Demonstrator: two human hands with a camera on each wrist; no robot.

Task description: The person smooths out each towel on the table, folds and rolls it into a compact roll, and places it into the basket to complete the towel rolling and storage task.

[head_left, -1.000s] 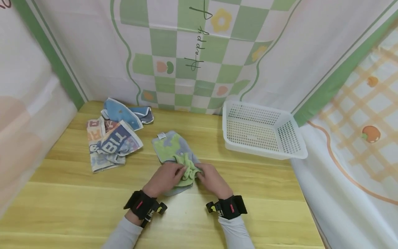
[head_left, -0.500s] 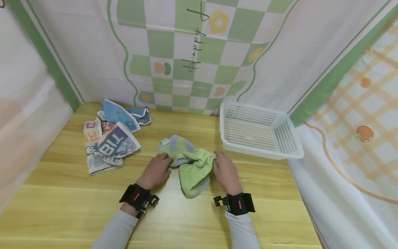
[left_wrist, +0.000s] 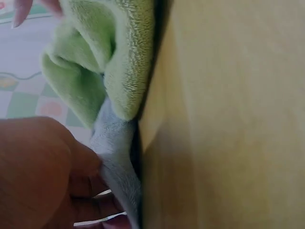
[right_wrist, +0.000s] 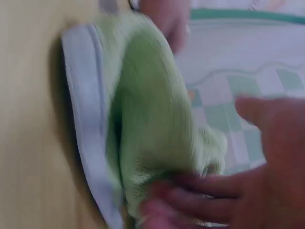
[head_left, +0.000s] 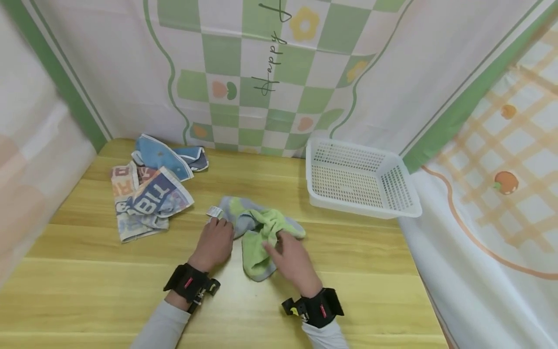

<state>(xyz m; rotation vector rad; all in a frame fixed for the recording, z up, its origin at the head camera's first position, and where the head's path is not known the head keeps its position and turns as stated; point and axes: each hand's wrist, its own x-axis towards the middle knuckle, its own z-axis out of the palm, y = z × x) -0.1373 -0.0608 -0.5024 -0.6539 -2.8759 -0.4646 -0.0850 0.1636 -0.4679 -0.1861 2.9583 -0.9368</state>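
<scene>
A crumpled green and grey-blue cloth (head_left: 261,232) lies on the table, its white tag at the upper left. My left hand (head_left: 213,245) pinches its left edge; in the left wrist view the thumb and fingers of that hand (left_wrist: 47,176) hold a grey fold of the cloth (left_wrist: 112,143). At the cloth's right part, my right hand (head_left: 296,261) touches the green side with thumb and fingers apart. The right wrist view has this hand (right_wrist: 257,176) with fingers against the green cloth (right_wrist: 152,109) and the thumb held away from it.
At the table's left lie a lettered cloth (head_left: 152,198) and, behind it, a blue cloth with white edging (head_left: 161,157). A white perforated basket (head_left: 364,209) stands at the back right. Patterned curtains surround the table (head_left: 370,291).
The cloth has been pulled about and its folds spread to the right. My right hand moved right, then back left and down, its grip now loosened; my left hand moved left.
</scene>
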